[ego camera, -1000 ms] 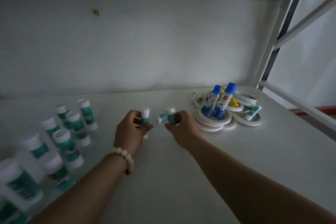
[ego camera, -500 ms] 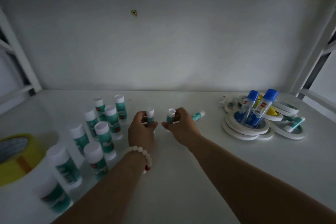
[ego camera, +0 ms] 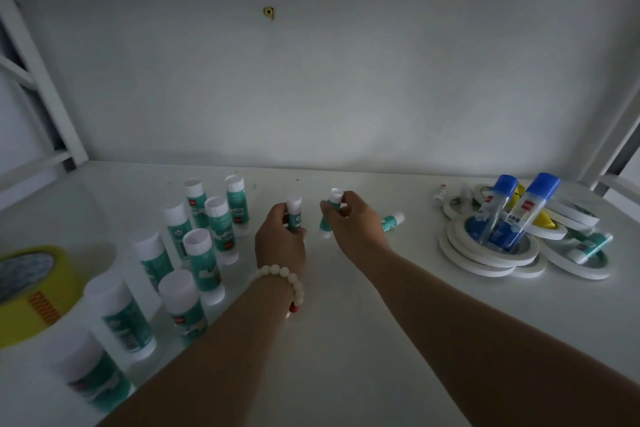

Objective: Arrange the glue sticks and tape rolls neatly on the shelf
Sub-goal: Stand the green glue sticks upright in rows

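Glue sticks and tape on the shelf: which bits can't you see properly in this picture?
All in the head view:
The yellow tape roll is cut off by the left edge.
The nearest glue stick is blurred, so its label is unreadable.
The held glue stick has its lower part hidden by the left hand.
The lying glue stick has one end hidden behind the right hand.
The yellow thing is mostly hidden behind the blue-capped tubes.

White bead bracelet [ego camera: 275,269], one red bead
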